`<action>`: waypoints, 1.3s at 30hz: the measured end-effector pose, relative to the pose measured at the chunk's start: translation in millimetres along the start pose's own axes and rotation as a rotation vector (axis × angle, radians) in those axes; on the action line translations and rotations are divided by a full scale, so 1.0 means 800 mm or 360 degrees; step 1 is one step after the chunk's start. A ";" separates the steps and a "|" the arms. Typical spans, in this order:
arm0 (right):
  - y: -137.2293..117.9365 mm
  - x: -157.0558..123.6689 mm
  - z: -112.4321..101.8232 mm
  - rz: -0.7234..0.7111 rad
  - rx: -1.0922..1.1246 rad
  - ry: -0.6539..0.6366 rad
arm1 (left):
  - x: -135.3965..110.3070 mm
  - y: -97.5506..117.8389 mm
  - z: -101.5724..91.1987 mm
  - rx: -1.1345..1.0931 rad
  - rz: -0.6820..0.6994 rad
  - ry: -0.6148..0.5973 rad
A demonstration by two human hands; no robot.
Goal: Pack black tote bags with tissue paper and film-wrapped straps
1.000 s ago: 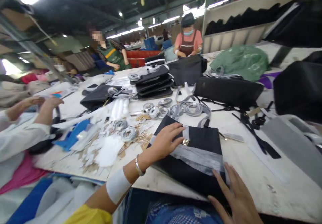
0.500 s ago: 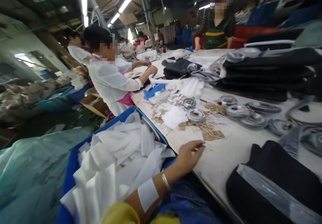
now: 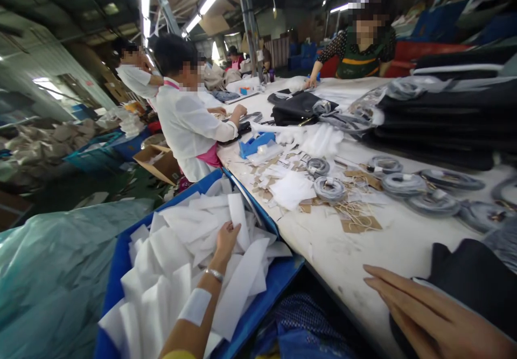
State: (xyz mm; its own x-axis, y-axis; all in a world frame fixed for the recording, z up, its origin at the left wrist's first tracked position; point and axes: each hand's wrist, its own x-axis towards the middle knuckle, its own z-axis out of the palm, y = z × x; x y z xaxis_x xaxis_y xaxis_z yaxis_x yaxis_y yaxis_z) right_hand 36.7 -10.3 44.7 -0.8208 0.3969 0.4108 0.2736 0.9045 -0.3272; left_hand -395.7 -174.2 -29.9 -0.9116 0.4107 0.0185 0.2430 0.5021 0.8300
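Note:
My left hand (image 3: 226,239) reaches into a blue bin (image 3: 111,289) at the table's near-left side. Its fingers are closed on the edge of a white foam strip (image 3: 237,211), which stands up from the pile of white strips (image 3: 173,246). A bracelet and a white patch show on that arm. At the lower right, my right hand (image 3: 436,310) has its fingers stretched out beside a folded black bag (image 3: 470,273), partly covering it. Whether the palm touches the bag is hidden.
Coiled grey straps (image 3: 329,188), brown tags (image 3: 361,224) and a blue tape dispenser (image 3: 256,143) lie on the white table (image 3: 294,230). Black bags (image 3: 448,117) are stacked at the right. Co-workers stand on the left and far sides. Green plastic sheeting (image 3: 72,273) lies left.
My left hand has moved left from the table edge into the bin and taken hold of a foam strip. My right hand has come into view at the lower right.

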 end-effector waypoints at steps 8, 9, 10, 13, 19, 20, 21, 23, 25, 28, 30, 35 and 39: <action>-0.073 0.107 -0.022 0.0608 0.0675 -0.0077 | -0.055 0.132 -0.020 -0.0230 0.0719 0.0271; -0.086 0.118 -0.021 0.0655 0.0815 -0.0073 | -0.072 0.155 -0.006 -0.0168 0.0996 0.0247; -0.095 0.127 -0.019 0.0659 0.0964 -0.0039 | -0.091 0.176 0.009 -0.0106 0.1294 0.0174; -0.101 0.137 -0.012 0.0822 0.1264 0.0180 | -0.147 0.223 0.047 -0.0021 0.1870 -0.0233; -0.050 0.106 -0.039 0.1109 0.1601 0.0480 | -0.166 0.259 0.090 -0.0278 0.1626 -0.0792; -0.039 0.100 -0.048 0.1097 0.1589 0.0464 | -0.161 0.262 0.099 -0.0309 0.1481 -0.0969; -0.027 0.093 -0.058 0.1070 0.1510 0.0429 | -0.157 0.266 0.110 -0.0341 0.1312 -0.1218; 0.005 0.080 -0.075 0.0976 0.1145 0.0326 | -0.154 0.272 0.134 -0.0514 0.0897 -0.1736; 0.045 0.064 -0.087 0.0880 0.0621 0.0228 | -0.158 0.276 0.164 -0.0833 0.0432 -0.1973; 0.111 0.035 -0.089 0.0925 0.0048 0.0223 | -0.172 0.282 0.213 -0.1205 -0.0117 -0.1940; 0.144 0.016 -0.082 0.1045 -0.0018 0.0217 | -0.185 0.285 0.245 -0.1258 -0.0262 -0.1924; 0.169 -0.010 -0.066 0.1178 0.0042 0.0358 | -0.216 0.295 0.303 -0.1404 -0.0311 -0.1773; 0.161 -0.015 -0.064 0.1239 0.0097 0.0691 | -0.240 0.309 0.321 -0.1556 -0.0323 -0.1629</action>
State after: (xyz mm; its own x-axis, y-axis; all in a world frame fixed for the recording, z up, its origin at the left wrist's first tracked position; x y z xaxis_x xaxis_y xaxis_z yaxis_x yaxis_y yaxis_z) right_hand 107.7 109.5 41.2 -0.1484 0.9303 0.3354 0.6370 0.3493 -0.6872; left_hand -75.2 66.8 28.6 -0.1637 0.9663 -0.1988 -0.5657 0.0732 0.8213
